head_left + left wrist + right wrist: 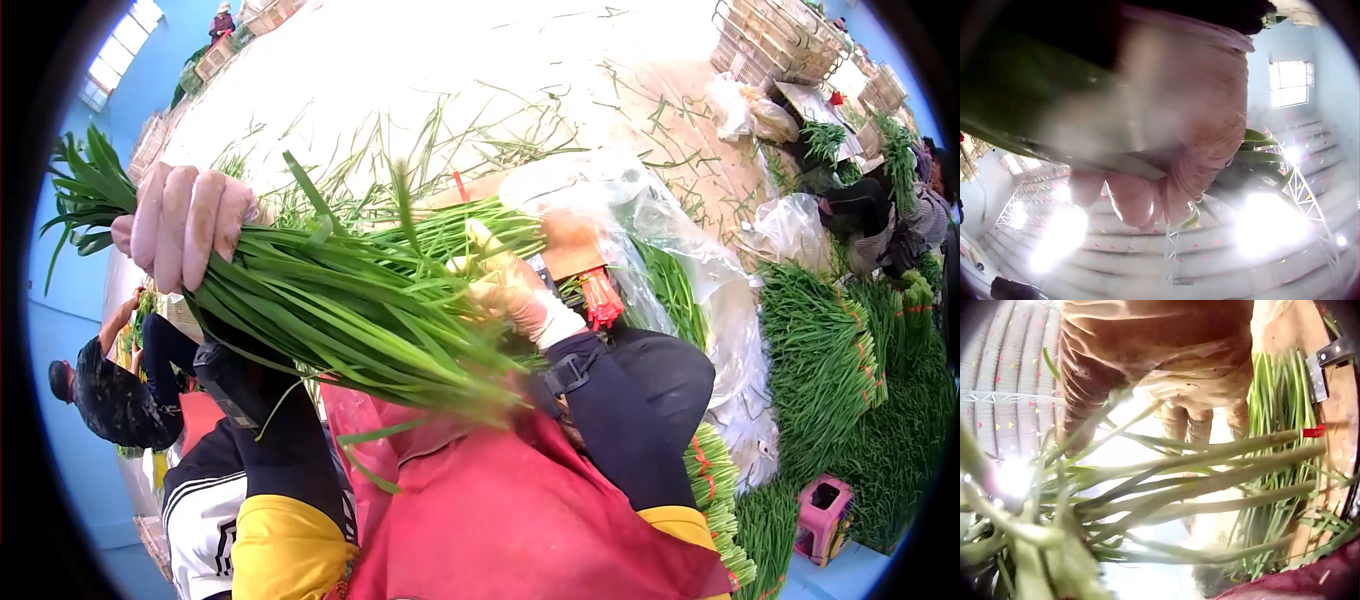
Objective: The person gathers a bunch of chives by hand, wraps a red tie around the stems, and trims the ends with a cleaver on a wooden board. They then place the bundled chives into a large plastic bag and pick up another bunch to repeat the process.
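Note:
I hold a long bunch of green chives point(350, 300) crosswise over my red apron point(500, 500). My left hand point(185, 230) grips the leafy end at the upper left, fingers curled round it. My gloved right hand point(515, 290) closes on the pale stem end, blurred in the head view. In the left wrist view my curled fingers point(1147, 194) show with leaf tips point(1254, 156) beyond them. The right wrist view has my gloved fingers point(1191, 419) wrapped over the stems point(1210, 481), with more chives lying on the board behind.
A clear plastic sheet point(640, 210) and a bundle of red bands point(603, 297) lie just past my right hand. Banded chive piles point(830, 360) fill the right side by a pink stool point(823, 505). Crates point(775, 40) stand far back. People work at left point(110, 390) and right point(880, 215).

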Tool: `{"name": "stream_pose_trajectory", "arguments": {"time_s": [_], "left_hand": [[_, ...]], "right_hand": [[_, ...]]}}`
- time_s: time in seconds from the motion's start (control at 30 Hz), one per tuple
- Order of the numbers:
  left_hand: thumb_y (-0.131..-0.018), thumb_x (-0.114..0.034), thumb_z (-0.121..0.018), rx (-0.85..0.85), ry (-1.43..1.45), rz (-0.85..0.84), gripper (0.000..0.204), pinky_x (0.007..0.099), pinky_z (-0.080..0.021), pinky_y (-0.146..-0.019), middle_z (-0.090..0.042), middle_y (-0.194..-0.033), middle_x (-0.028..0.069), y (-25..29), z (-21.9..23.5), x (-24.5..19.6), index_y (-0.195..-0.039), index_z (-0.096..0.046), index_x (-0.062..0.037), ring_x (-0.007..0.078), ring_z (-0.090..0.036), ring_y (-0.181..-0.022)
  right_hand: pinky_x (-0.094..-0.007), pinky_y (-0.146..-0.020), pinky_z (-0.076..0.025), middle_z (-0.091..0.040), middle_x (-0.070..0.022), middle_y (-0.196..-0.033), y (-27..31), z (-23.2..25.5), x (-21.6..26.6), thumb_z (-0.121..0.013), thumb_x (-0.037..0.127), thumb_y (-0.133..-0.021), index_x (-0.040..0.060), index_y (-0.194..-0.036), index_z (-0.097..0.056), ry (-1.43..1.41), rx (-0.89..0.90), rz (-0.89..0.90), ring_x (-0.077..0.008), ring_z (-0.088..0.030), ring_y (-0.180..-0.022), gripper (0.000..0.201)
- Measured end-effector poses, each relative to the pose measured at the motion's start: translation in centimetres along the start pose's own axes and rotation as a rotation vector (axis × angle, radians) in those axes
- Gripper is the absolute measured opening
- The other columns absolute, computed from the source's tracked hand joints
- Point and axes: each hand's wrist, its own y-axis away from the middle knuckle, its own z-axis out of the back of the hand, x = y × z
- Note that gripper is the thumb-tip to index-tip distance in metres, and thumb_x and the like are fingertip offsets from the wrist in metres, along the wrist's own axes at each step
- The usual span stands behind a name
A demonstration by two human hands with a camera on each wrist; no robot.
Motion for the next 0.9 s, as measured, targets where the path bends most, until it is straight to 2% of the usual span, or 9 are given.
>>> {"name": "stream_pose_trajectory", "arguments": {"time_s": [0.17,0.3,0.4,0.47,0.6,0.63,0.73,0.77,0.9], "left_hand": [[-0.093,-0.021,-0.042,-0.057,0.029,-0.062,0.041,0.0254,-0.039,-0.059,-0.055,-0.045,-0.0069,0.3,-0.3,0.0,-0.054,-0.052,-0.0221,0.008,-0.051,-0.04],[-0.094,-0.022,-0.041,-0.06,-0.009,-0.031,0.041,0.0253,-0.039,-0.061,-0.056,-0.047,-0.007,0.6,-0.3,-1.0,-0.055,-0.053,-0.021,0.0069,-0.052,-0.044],[-0.095,-0.021,-0.038,-0.086,-0.036,-0.037,0.045,0.0259,-0.038,-0.063,-0.056,-0.047,-0.008,-0.2,-0.4,-1.3,-0.053,-0.053,-0.0212,0.0051,-0.052,-0.047],[-0.094,-0.02,-0.036,0.118,-0.025,-0.161,0.047,0.027,-0.038,-0.063,-0.055,-0.046,-0.0086,-0.6,0.4,-1.3,-0.05,-0.051,-0.0221,0.0048,-0.049,-0.044],[-0.095,-0.019,-0.035,-0.101,-0.05,-0.067,0.046,0.0262,-0.037,-0.063,-0.048,-0.043,-0.0116,-0.8,-0.7,-3.1,-0.05,-0.045,-0.0236,0.0047,-0.045,-0.045],[-0.095,-0.019,-0.037,-0.337,-0.106,-0.107,0.041,0.026,-0.037,-0.062,-0.045,-0.044,-0.0118,-0.7,-2.3,-2.5,-0.055,-0.043,-0.0223,0.0056,-0.043,-0.048],[-0.096,-0.022,-0.039,-0.687,-0.129,-0.133,0.034,0.0265,-0.037,-0.063,-0.043,-0.046,-0.0108,-0.9,-4.1,-1.8,-0.063,-0.042,-0.02,0.0058,-0.041,-0.054],[-0.098,-0.024,-0.039,-0.517,-0.09,-0.078,0.032,0.0267,-0.036,-0.065,-0.042,-0.051,-0.0096,-1.0,-3.2,-1.7,-0.067,-0.041,-0.0184,0.0064,-0.04,-0.058],[-0.098,-0.027,-0.042,-0.762,0.02,-0.055,0.029,0.0269,-0.036,-0.063,-0.039,-0.06,-0.0079,-0.5,-1.7,-0.3,-0.071,-0.041,-0.0171,0.0087,-0.037,-0.06]], "right_hand": [[-0.0248,-0.077,-0.048,-0.061,-0.0065,-0.101,0.2,1.1,-1.0,-0.07,0.009,-0.076,0.0031,-0.126,-0.051,0.081,-0.215,0.042,-0.013,-0.058,-0.083,0.054],[-0.0248,-0.075,-0.047,-0.064,-0.0056,-0.098,1.2,3.9,-3.8,-0.063,0.005,-0.079,0.0033,-0.126,-0.052,0.36,-0.178,0.052,-0.0114,-0.058,-0.09,0.048],[-0.0344,-0.079,-0.049,-0.063,-0.0192,-0.1,3.3,7.3,-6.9,-0.057,0.013,-0.081,0.0078,-0.114,-0.062,1.371,-0.126,0.29,-0.0283,-0.062,-0.089,0.033],[-0.0403,-0.081,-0.049,-0.063,-0.0215,-0.101,4.3,11.3,-11.4,-0.053,0.013,-0.081,0.0063,-0.099,-0.068,1.785,0.047,-0.268,-0.0353,-0.061,-0.092,0.025],[-0.0365,-0.082,-0.048,-0.064,-0.0151,-0.103,7.7,9.3,-7.7,-0.06,0.03,-0.08,0.0147,-0.115,-0.061,1.608,0.248,-0.941,-0.0312,-0.061,-0.096,0.038],[-0.0362,-0.081,-0.048,-0.065,-0.0155,-0.101,7.9,12.3,-9.6,-0.061,0.029,-0.079,0.0146,-0.116,-0.06,1.594,0.256,-0.586,-0.0329,-0.061,-0.093,0.039],[-0.0278,-0.092,-0.04,-0.06,-0.0063,-0.113,4.7,10.9,-3.7,-0.063,0.027,-0.086,0.0079,-0.128,-0.051,0.905,-0.199,-0.179,-0.0141,-0.052,-0.105,0.047],[-0.0319,-0.099,-0.037,-0.053,-0.0147,-0.126,3.7,9.6,-2.5,-0.051,0.036,-0.09,0.0063,-0.132,-0.046,0.663,-0.132,0.091,-0.0235,-0.049,-0.119,0.052],[-0.0358,-0.1,-0.039,-0.043,-0.0118,-0.137,3.0,2.0,3.2,-0.048,0.037,-0.093,0.0026,-0.138,-0.034,0.11,0.041,0.075,-0.0209,-0.045,-0.122,0.059]]}}
